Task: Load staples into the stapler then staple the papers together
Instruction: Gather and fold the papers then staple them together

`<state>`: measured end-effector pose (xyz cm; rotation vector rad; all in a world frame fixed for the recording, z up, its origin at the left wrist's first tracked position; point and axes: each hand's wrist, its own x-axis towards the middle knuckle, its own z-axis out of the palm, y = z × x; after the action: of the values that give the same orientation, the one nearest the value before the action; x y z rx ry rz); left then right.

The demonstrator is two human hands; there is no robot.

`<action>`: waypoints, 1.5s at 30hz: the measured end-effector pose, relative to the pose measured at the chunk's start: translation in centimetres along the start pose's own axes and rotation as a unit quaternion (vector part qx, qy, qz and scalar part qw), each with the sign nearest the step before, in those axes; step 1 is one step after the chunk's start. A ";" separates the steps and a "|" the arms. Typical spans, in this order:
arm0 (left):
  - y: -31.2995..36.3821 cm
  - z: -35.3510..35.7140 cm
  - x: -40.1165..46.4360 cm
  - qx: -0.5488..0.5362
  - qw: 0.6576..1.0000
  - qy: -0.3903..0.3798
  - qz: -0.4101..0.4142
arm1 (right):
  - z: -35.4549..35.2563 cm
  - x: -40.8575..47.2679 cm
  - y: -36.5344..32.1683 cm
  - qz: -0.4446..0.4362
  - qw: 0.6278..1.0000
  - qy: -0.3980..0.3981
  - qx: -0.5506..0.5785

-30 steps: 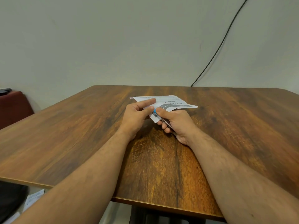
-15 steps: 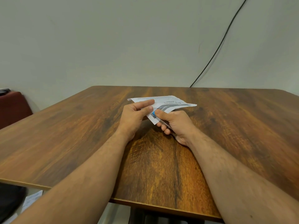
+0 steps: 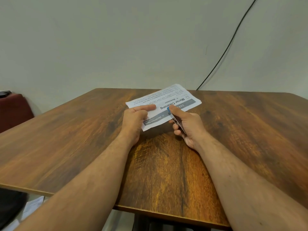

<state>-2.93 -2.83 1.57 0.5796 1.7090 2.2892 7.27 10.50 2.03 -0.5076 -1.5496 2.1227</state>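
Note:
A small stack of printed white papers (image 3: 173, 99) is held above the wooden table (image 3: 83, 139), tilted up so the printed side faces me. My left hand (image 3: 135, 122) pinches the papers' near left edge between thumb and fingers. My right hand (image 3: 186, 125) grips a small stapler (image 3: 177, 123) with a blue tip, its jaws closed over the papers' near edge; my thumb presses on its top. Most of the stapler is hidden inside my fist.
A black cable (image 3: 223, 52) runs down the wall behind the table's far edge. A dark red seat (image 3: 13, 109) stands at the left. Loose papers (image 3: 31, 207) lie on the floor below the table's near left edge.
The papers have tipped up from nearly flat so their printed face shows. Both hands lifted slightly with them; the stapler stays on the near edge.

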 end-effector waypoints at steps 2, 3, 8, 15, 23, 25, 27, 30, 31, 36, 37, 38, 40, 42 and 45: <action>-0.1 -0.1 0.1 -0.010 1.000 0.003 -0.010 | 0.0 0.0 0.0 0.004 1.000 -0.008 -0.012; -0.1 -0.2 0.1 -0.011 1.000 0.004 -0.015 | 0.0 0.0 0.1 0.004 1.000 -0.010 -0.017; -0.1 -0.3 0.2 -0.006 1.000 0.013 -0.023 | -0.1 0.1 0.0 0.006 1.000 -0.002 -0.022; 0.0 -0.3 0.1 0.005 1.000 0.006 -0.021 | -0.2 0.0 -0.1 0.007 0.999 -0.010 -0.036; 0.1 -0.2 -0.3 0.017 1.000 -0.004 -0.013 | -0.1 0.2 0.1 -0.013 0.999 0.000 -0.043; 0.1 -0.2 -0.4 0.017 1.000 -0.002 -0.008 | -0.1 0.4 0.3 -0.021 0.999 0.000 -0.041; 0.2 -0.2 -0.4 0.023 1.000 -0.001 -0.008 | -0.2 0.5 0.3 -0.023 0.999 -0.002 -0.042; 0.4 -0.1 -0.7 0.034 0.999 -0.008 -0.005 | -0.3 0.5 0.3 -0.020 0.999 -0.001 -0.041; 0.4 -0.1 -0.7 0.035 0.999 -0.008 -0.004 | -0.3 0.5 0.3 -0.020 0.999 0.003 -0.041; 0.0 -0.3 -0.1 0.021 1.000 0.010 -0.007 | -0.4 0.5 0.2 -0.018 1.000 0.020 -0.006; 0.0 -0.4 0.0 0.016 1.000 0.017 -0.013 | -0.5 0.5 0.0 -0.015 0.999 0.028 0.003; 0.1 -0.4 0.0 0.008 0.999 0.024 -0.021 | -0.7 0.6 -0.1 -0.012 0.999 0.037 0.006; 0.2 -0.5 0.0 0.007 0.999 0.036 -0.030 | -1.1 0.8 -0.3 -0.009 0.998 0.055 0.002; 0.4 -0.4 -0.1 0.010 0.998 0.056 -0.035 | -1.5 0.9 -0.4 -0.010 0.998 0.067 0.003; 0.8 0.0 -0.4 -0.009 0.994 0.093 -0.048 | -1.7 1.0 -0.4 -0.015 0.997 0.078 0.002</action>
<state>-2.51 -3.20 2.24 0.2799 1.7524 2.3516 7.45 12.56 1.88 -0.6289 -1.4584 2.0124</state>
